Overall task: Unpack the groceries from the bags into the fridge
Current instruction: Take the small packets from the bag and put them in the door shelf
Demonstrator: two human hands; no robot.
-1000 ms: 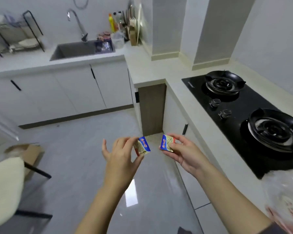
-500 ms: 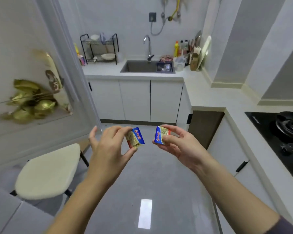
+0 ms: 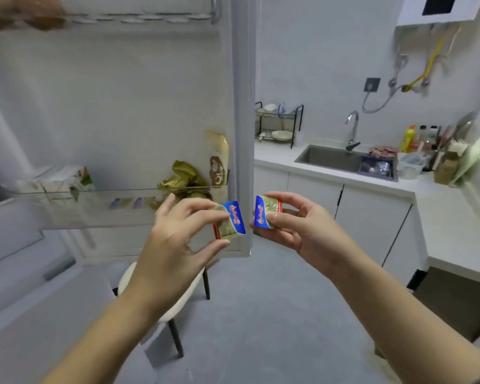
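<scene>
While I watch through the head camera, 2 small foil butter packets with blue and red print are held up side by side in front of the open fridge door (image 3: 237, 106), close together but not touching. The left butter packet (image 3: 230, 221) is pinched between the thumb and fingertips of the left hand (image 3: 175, 239), blue band facing right, with the other fingers fanned out loosely. The right butter packet (image 3: 268, 213) sits in the right hand (image 3: 302, 228), the thumb pressing its gold face and the fingers curled behind it. Both packets are in the air, level with the clear door shelf (image 3: 108, 202) and just to its right.

On that door shelf stand crumpled gold foil packs (image 3: 183, 177), a tall gold pouch (image 3: 219, 159) against the door's edge, and a pale green-printed pack (image 3: 67, 180) further left. Below my left forearm a cream stool (image 3: 189, 292) with dark legs stands on the grey floor (image 3: 261, 314).

To the right, the white tabletop (image 3: 441, 217) runs along the wall and carries a steel sink (image 3: 327, 157) with a chrome faucet (image 3: 352, 128), a black wire dish rack (image 3: 277, 124) and a yellow bottle (image 3: 408, 135) among blurred bottles I cannot tell apart.
</scene>
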